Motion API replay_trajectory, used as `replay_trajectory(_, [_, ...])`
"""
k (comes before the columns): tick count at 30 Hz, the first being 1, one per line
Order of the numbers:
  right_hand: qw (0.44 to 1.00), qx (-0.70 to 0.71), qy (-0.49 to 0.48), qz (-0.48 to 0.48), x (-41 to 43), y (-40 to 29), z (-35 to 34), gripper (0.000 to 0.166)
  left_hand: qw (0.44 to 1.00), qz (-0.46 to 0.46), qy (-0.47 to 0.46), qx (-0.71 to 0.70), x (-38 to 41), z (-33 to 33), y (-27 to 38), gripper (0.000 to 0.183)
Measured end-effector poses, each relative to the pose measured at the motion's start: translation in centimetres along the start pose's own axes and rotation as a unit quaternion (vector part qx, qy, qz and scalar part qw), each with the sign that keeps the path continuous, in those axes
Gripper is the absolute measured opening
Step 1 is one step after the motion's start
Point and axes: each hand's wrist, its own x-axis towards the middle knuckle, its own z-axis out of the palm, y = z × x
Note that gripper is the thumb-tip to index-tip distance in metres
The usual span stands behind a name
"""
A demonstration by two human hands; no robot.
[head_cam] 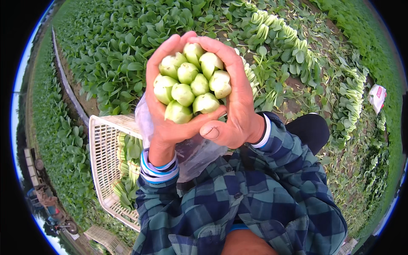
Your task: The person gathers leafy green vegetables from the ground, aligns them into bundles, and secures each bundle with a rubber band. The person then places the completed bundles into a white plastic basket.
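Note:
Cupped between both my hands is a bunch of pak choi [188, 83], several heads pressed together with their pale green stem bases turned up towards me. My left hand [164, 122] wraps the bunch from the left and below. Around its right and far sides curves my right hand [239, 95]. The fingertips meet at the far side, and the thumbs come close together on the near side. Leaves of the bunch are hidden beneath the hands. Under my wrists lies a translucent plastic sheet [197, 156].
To my left stands a white plastic crate [102, 165] holding bunched pak choi [127, 169]. Cut pak choi [287, 35] lies in rows at right. Uncut plants [127, 41] grow ahead. Farther off are another crate [108, 239], a motor tricycle [52, 207] and a white bag [377, 97].

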Motion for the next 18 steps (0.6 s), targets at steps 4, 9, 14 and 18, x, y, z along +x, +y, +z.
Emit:
replay_trajectory(4, [0.976,0.107,0.04,-0.188,6.6,1.3,6.6,0.104,0.986,0.022,-0.016,0.162,5.2,-2.3,9.0,0.106])
replay_trajectory(9, [0.964,0.26,0.01,-0.045,4.2,2.4,14.0,0.108,0.935,-0.086,-0.048,0.34,3.4,-8.6,13.5,0.105])
replay_trajectory(14, [0.978,0.114,-0.08,0.157,-3.1,3.2,11.8,0.104,0.955,-0.239,0.068,0.159,-4.5,-10.0,7.7,0.112])
replay_trajectory(18, [0.985,-0.061,-0.123,0.109,-3.2,1.9,7.9,0.113,0.968,-0.224,0.038,0.105,-4.6,-8.6,5.7,0.111])
